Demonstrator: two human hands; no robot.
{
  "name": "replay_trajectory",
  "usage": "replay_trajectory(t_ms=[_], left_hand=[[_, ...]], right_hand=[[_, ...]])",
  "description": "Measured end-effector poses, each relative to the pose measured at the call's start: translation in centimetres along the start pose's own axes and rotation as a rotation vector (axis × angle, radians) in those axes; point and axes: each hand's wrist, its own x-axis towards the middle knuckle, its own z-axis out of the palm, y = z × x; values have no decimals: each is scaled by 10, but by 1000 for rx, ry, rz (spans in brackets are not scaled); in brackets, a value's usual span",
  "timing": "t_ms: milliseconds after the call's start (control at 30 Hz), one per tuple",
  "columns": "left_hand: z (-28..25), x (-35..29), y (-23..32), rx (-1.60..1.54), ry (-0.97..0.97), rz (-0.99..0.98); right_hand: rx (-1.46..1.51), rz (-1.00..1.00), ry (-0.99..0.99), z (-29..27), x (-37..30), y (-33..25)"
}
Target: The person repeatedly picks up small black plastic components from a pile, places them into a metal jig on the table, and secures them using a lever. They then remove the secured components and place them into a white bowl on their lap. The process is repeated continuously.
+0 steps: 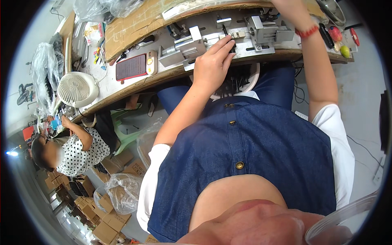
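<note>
My left hand (212, 61) reaches onto a metal jig (228, 41) on the wooden bench (122, 92). Its fingers lie stretched over the jig's middle slide, fingertips at a small black and brass-coloured piece (234, 34). Whether they pinch anything is hidden. My right forearm rises at the right, with a red band at the wrist (307, 31). Only the heel of my right hand (288, 8) shows before the top edge cuts it off, above the jig's right block (263, 30). A white bowl (254, 79) with dark small parts sits on my lap under the bench edge.
A phone (131, 66) and a white fan (76, 89) stand on the bench left of the jig, a cardboard sheet (134, 24) behind them. A co-worker in a dotted top (77, 151) sits at the left. Cardboard boxes (110, 222) and plastic bags (122, 190) cover the floor.
</note>
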Motion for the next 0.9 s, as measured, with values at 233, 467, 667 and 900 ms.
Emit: replay_trajectory(t_ms=[233,467,667,900], left_hand=[[-49,69,-17,206,265,170],[-90,165,-68,419,24,22],[-87,162,-75,326,-13,-63],[-97,129,-38,-48,150,-100]], right_hand=[[-4,-302,-58,29,-98,-14],[-133,-333,-175,86,-132,-10],[-297,-384,-156,97,-130,-4],[-179,-393,-169,73,-99,1]])
